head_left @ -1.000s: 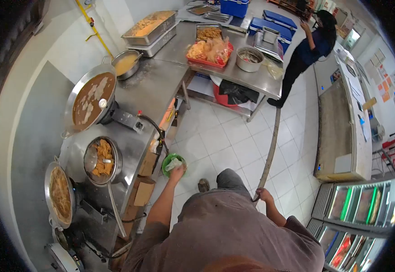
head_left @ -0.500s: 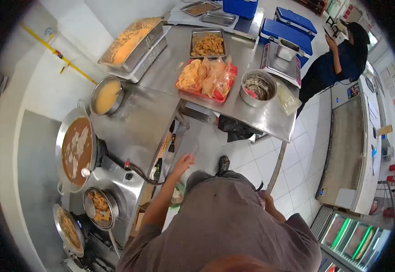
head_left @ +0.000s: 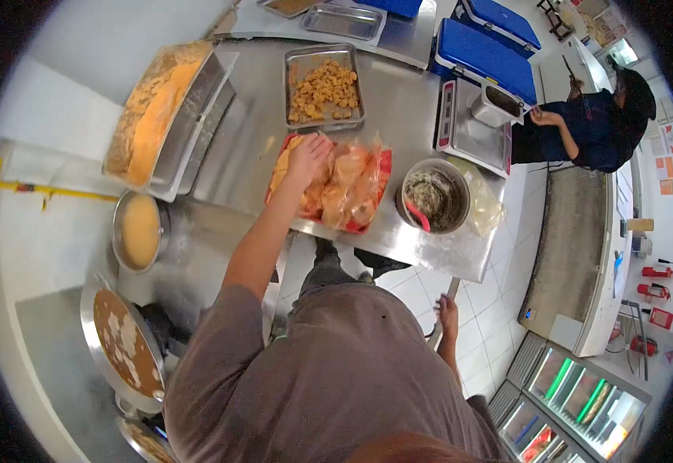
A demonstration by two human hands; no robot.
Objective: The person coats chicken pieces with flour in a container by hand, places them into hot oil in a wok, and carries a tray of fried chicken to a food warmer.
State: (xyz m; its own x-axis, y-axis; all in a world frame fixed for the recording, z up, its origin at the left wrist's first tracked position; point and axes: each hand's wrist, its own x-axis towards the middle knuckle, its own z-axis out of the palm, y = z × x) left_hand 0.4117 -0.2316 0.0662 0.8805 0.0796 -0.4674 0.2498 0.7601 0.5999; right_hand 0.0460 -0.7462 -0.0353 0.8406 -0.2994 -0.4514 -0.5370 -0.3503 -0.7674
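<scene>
My left hand [head_left: 309, 157] reaches onto the bagged raw chicken [head_left: 355, 185] in a red tray [head_left: 385, 168] on the steel table; its fingers rest on the left part of the heap, and whether they grip anything is hidden. Low at my right side hangs my right hand [head_left: 446, 315], its fingers curled near a grey pole-like table leg [head_left: 446, 297]; what it holds, if anything, is too small to tell. Behind the red tray lies a metal tray [head_left: 288, 92] of fried pieces [head_left: 325, 91]. To the right stands a steel pot [head_left: 435, 196] with a pink-red utensil [head_left: 417, 216] inside.
A scale [head_left: 475, 143] bears a metal container. Blue coolers [head_left: 479, 58] stand behind it. At left are a deep pan of orange breading [head_left: 155, 116], a bowl of batter [head_left: 142, 231] and a wok of oil [head_left: 124, 339]. A person [head_left: 591, 123] stands at the right.
I have moved closer to the table. My left hand has gone from above the floor gap onto the chicken tray. My right hand hangs farther out from my body.
</scene>
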